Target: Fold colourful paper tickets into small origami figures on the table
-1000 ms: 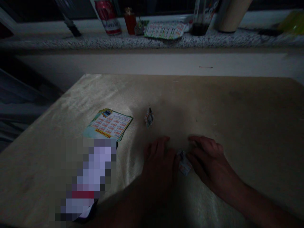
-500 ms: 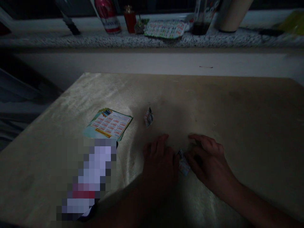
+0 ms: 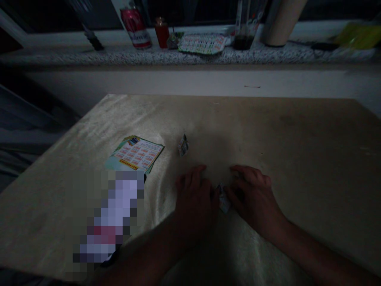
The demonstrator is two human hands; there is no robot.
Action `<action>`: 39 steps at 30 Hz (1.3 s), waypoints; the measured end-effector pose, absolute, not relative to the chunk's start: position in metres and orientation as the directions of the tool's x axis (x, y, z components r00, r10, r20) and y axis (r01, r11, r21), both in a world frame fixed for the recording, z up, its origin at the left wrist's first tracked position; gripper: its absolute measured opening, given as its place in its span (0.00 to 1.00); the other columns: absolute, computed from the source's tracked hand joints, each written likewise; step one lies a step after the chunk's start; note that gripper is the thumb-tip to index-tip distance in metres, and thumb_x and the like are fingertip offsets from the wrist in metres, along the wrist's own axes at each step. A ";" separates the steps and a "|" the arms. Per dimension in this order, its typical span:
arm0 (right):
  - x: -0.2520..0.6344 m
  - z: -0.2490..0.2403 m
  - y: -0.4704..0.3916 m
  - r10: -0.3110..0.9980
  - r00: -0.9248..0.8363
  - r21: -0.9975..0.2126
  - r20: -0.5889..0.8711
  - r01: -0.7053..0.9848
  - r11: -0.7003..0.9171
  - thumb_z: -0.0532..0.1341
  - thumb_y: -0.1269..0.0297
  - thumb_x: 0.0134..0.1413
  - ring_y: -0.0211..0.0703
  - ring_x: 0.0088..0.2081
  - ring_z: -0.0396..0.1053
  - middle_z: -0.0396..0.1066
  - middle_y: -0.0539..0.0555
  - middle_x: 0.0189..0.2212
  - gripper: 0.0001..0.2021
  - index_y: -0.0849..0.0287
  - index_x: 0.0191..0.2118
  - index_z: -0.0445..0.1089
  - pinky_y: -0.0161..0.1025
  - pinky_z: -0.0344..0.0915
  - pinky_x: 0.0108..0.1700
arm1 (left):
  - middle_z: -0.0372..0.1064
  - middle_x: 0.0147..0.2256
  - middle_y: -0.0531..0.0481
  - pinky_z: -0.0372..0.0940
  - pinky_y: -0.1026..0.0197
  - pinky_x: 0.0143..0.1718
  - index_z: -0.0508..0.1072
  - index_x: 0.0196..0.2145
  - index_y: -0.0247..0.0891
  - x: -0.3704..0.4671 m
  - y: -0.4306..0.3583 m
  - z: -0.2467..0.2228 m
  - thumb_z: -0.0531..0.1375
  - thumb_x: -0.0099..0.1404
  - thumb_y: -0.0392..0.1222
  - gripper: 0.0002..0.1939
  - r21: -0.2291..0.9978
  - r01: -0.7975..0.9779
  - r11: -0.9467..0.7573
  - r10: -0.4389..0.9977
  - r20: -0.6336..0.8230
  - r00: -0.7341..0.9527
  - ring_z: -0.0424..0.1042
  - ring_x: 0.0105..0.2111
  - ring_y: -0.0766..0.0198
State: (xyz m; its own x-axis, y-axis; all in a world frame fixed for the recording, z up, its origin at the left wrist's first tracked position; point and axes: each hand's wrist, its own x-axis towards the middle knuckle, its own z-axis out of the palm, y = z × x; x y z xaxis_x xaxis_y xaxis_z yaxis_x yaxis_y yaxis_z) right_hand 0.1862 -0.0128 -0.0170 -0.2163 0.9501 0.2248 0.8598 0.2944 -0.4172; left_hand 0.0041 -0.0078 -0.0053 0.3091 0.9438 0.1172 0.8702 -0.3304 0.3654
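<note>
A small printed piece of folded paper (image 3: 224, 203) lies on the table between my two hands. My left hand (image 3: 195, 200) rests at its left side, fingers bent and the thumb side against the paper's edge. From the right, my right hand (image 3: 256, 196) pinches at the opposite edge, its index finger stretched forward. The fingertips at the paper are dark and partly hidden. Farther forward stands another small folded paper (image 3: 183, 145), with creased, raised sides; neither hand touches it.
A stack of printed calendar cards (image 3: 138, 155) lies to the left, above a blurred-out phone (image 3: 114, 214). The table (image 3: 312, 159) meets a wall below a granite sill (image 3: 119, 58). On the sill are a red can (image 3: 135, 28), a red bottle (image 3: 161, 35), a blister-like pack (image 3: 202, 43) and a glass (image 3: 245, 29).
The view has shifted slightly, so everything sits a bit differently. Both hands stay at the small folded paper and have drawn slightly closer together around it.
</note>
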 end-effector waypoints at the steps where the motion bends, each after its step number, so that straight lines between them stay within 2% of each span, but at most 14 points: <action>1: 0.186 -0.017 -0.013 0.952 -0.212 -0.416 0.220 0.862 0.289 0.65 0.65 0.59 0.60 0.55 0.65 0.71 0.58 0.55 0.08 0.56 0.29 0.74 0.56 0.60 0.50 | 0.64 0.58 0.31 0.55 0.35 0.58 0.76 0.39 0.33 0.004 -0.008 -0.006 0.58 0.69 0.38 0.08 0.375 0.863 -0.338 0.941 0.125 0.314 0.62 0.59 0.41; 4: 0.186 -0.018 -0.012 0.955 -0.208 -0.409 0.209 0.869 0.279 0.65 0.65 0.59 0.61 0.55 0.65 0.72 0.58 0.55 0.08 0.55 0.29 0.74 0.56 0.60 0.50 | 0.64 0.59 0.36 0.56 0.37 0.58 0.76 0.46 0.40 0.002 -0.007 -0.008 0.58 0.69 0.37 0.10 0.407 0.823 -0.397 0.917 0.148 0.369 0.62 0.59 0.44; 7: 0.186 -0.017 -0.011 0.953 -0.217 -0.410 0.211 0.865 0.288 0.64 0.65 0.60 0.61 0.55 0.66 0.72 0.59 0.55 0.08 0.55 0.29 0.74 0.57 0.61 0.50 | 0.62 0.61 0.40 0.55 0.38 0.57 0.78 0.45 0.45 -0.001 -0.007 -0.008 0.58 0.69 0.37 0.11 0.409 0.804 -0.432 0.901 0.162 0.402 0.61 0.60 0.45; 15: 0.188 -0.014 -0.011 0.952 -0.213 -0.444 0.219 0.847 0.291 0.66 0.63 0.56 0.62 0.56 0.65 0.71 0.58 0.56 0.08 0.54 0.27 0.73 0.58 0.61 0.50 | 0.63 0.61 0.39 0.54 0.38 0.59 0.78 0.46 0.45 -0.001 -0.007 -0.004 0.58 0.70 0.38 0.11 0.414 0.815 -0.406 0.911 0.118 0.394 0.62 0.60 0.46; 23: 0.188 -0.013 -0.011 0.964 -0.191 -0.463 0.183 0.848 0.256 0.66 0.62 0.57 0.62 0.56 0.66 0.71 0.57 0.57 0.08 0.54 0.27 0.73 0.59 0.60 0.50 | 0.64 0.60 0.40 0.54 0.37 0.59 0.79 0.46 0.46 -0.003 -0.005 -0.001 0.59 0.70 0.39 0.11 0.419 0.820 -0.390 0.916 0.080 0.394 0.62 0.60 0.45; 29: 0.191 -0.012 -0.009 0.967 -0.173 -0.487 0.189 0.838 0.246 0.66 0.66 0.53 0.62 0.56 0.66 0.72 0.56 0.55 0.05 0.52 0.27 0.74 0.59 0.60 0.51 | 0.64 0.60 0.39 0.55 0.38 0.58 0.79 0.48 0.47 -0.003 -0.004 -0.002 0.58 0.70 0.39 0.12 0.429 0.802 -0.416 0.905 0.109 0.411 0.63 0.60 0.46; 39: 0.200 -0.014 -0.010 0.963 -0.198 -0.491 0.184 0.830 0.265 0.65 0.65 0.55 0.62 0.57 0.67 0.72 0.56 0.56 0.03 0.52 0.30 0.74 0.61 0.61 0.51 | 0.64 0.60 0.38 0.55 0.37 0.58 0.79 0.47 0.47 -0.003 -0.004 -0.002 0.58 0.71 0.40 0.12 0.418 0.809 -0.413 0.907 0.109 0.407 0.63 0.60 0.45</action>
State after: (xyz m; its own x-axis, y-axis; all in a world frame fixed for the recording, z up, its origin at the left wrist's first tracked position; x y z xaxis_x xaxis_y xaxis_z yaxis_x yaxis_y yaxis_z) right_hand 0.2002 -0.0100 -0.0135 -0.1984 0.9626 0.1844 0.8297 0.2651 -0.4912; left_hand -0.0030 -0.0037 -0.0016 0.4067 0.9070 0.1094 0.8092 -0.4132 0.4177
